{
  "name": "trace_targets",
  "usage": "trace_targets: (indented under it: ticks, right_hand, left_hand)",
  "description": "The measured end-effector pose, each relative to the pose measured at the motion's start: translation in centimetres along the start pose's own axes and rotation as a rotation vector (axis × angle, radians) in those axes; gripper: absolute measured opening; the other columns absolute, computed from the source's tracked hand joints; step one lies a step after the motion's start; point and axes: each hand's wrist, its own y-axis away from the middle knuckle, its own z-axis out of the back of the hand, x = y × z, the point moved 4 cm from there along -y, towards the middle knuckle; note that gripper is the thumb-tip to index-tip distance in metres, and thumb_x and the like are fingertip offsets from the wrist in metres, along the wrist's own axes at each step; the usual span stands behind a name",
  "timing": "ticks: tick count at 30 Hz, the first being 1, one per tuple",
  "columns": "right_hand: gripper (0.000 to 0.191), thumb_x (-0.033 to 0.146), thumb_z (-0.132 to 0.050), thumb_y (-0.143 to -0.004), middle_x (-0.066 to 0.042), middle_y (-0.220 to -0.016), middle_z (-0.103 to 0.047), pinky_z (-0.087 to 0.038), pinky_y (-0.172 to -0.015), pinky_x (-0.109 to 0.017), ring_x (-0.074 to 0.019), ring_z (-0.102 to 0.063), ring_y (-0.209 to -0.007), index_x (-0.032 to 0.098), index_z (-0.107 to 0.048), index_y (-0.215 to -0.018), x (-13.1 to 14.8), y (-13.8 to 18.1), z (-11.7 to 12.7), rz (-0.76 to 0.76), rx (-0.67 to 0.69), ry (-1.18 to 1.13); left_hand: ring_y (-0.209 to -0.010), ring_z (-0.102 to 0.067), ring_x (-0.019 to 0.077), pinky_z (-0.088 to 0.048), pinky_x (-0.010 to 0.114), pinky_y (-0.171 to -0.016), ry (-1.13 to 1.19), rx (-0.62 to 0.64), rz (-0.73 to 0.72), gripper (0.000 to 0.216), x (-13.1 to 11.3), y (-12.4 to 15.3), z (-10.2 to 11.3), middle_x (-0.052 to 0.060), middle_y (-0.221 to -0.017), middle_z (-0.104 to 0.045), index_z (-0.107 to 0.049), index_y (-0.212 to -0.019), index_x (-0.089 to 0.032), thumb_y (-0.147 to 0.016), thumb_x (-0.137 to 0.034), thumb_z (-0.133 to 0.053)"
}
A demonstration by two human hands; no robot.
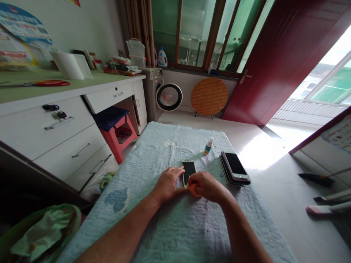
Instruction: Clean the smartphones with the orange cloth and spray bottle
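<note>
A white smartphone (188, 167) with a dark screen lies face up on the light blue quilted cloth (153, 146). My left hand (170, 182) rests along the phone's left side, with fingertips on its edge and the thumb stretched toward its lower end. My right hand (204, 183) is closed around an orange cloth (194, 190) and presses it at the phone's lower right corner. Beyond the phone stands a small spray bottle (208, 146) with a white top. To the right sits a stack of phones (235, 168), the uppermost one white-framed with a black screen.
At the left is a desk (109, 87) with drawers, and a pink stool (117, 135) is under it. A washing machine (153, 91) with its door open and a round wooden tabletop (210, 95) stand at the back. A waste bin (74, 212) is at lower left.
</note>
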Motion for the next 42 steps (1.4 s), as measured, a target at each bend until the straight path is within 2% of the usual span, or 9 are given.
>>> trace_targets:
  ticks: [6, 11, 17, 23, 33, 37, 42]
  right_hand:
    - [0.024, 0.005, -0.048, -0.068, -0.001, -0.077, -0.064, -0.037, -0.069, -0.021, -0.0124, -0.053, -0.074, 0.017, -0.066, -0.078, 0.7, -0.8, -1.3, 0.051, -0.047, 0.031]
    - [0.029, 0.001, -0.047, -0.062, -0.002, -0.082, -0.063, -0.037, -0.071, -0.021, -0.0127, -0.054, -0.078, 0.016, -0.066, -0.078, -0.3, -0.5, -0.8, -0.004, -0.001, 0.037]
    - [0.025, 0.004, -0.047, -0.061, -0.001, -0.078, -0.063, -0.035, -0.062, -0.020, -0.0106, -0.052, -0.068, 0.017, -0.065, -0.073, -1.9, 0.1, 0.0, -0.104, 0.012, 0.015]
    - [0.022, 0.004, -0.049, -0.069, -0.003, -0.079, -0.060, -0.035, -0.069, -0.022, -0.0132, -0.051, -0.075, 0.016, -0.066, -0.077, -2.1, -1.0, 0.0, -0.062, -0.166, 0.124]
    - [0.022, 0.007, -0.047, -0.080, -0.004, -0.083, -0.059, -0.037, -0.078, -0.026, -0.0170, -0.050, -0.084, 0.018, -0.066, -0.081, -4.7, -3.7, -0.6, -0.059, -0.510, 0.114]
    - [0.022, 0.009, -0.046, -0.084, -0.005, -0.088, -0.062, -0.038, -0.080, -0.026, -0.0173, -0.052, -0.088, 0.018, -0.065, -0.082, -5.1, -4.2, -0.8, -0.038, -0.559, 0.115]
    - [0.023, 0.010, -0.043, -0.087, -0.005, -0.091, -0.065, -0.038, -0.079, -0.024, -0.0162, -0.055, -0.088, 0.018, -0.065, -0.087, -5.7, -4.8, -1.0, -0.042, -0.540, 0.133]
  left_hand:
    - [-0.120, -0.055, 0.0288, -0.044, 0.042, -0.103, -0.039, 0.000, -0.003, 0.059, -0.2, 0.1, 0.0, 0.012, -0.137, -0.056, -0.059, -0.125, -0.018, -0.077, -0.049, -0.070]
    - [-0.123, -0.053, 0.0300, -0.041, 0.043, -0.105, -0.050, 0.025, 0.006, 0.065, -0.4, 0.0, 0.1, 0.013, -0.138, -0.054, -0.060, -0.125, -0.017, -0.076, -0.059, -0.068]
    - [-0.125, -0.051, 0.0312, -0.040, 0.045, -0.106, -0.046, 0.044, 0.023, 0.074, -0.3, 0.0, 0.1, 0.015, -0.140, -0.052, -0.060, -0.127, -0.015, -0.072, -0.065, -0.069]
    - [-0.125, -0.051, 0.0326, -0.039, 0.047, -0.105, -0.036, 0.043, 0.020, 0.074, -0.3, 0.0, 0.1, 0.015, -0.140, -0.053, -0.060, -0.127, -0.017, -0.072, -0.066, -0.068]
    - [-0.125, -0.050, 0.0320, -0.039, 0.045, -0.107, -0.039, 0.038, 0.037, 0.067, -0.5, 0.0, 0.1, 0.014, -0.140, -0.053, -0.060, -0.126, -0.017, -0.070, -0.051, -0.075]
    - [-0.126, -0.049, 0.0310, -0.039, 0.044, -0.107, -0.040, 0.041, 0.042, 0.065, -0.6, -0.1, 0.2, 0.013, -0.140, -0.053, -0.060, -0.126, -0.017, -0.070, -0.046, -0.076]
    - [-0.125, -0.050, 0.0305, -0.039, 0.044, -0.106, -0.037, 0.040, 0.046, 0.063, -0.7, -0.1, 0.2, 0.012, -0.139, -0.054, -0.060, -0.126, -0.018, -0.070, -0.043, -0.076]
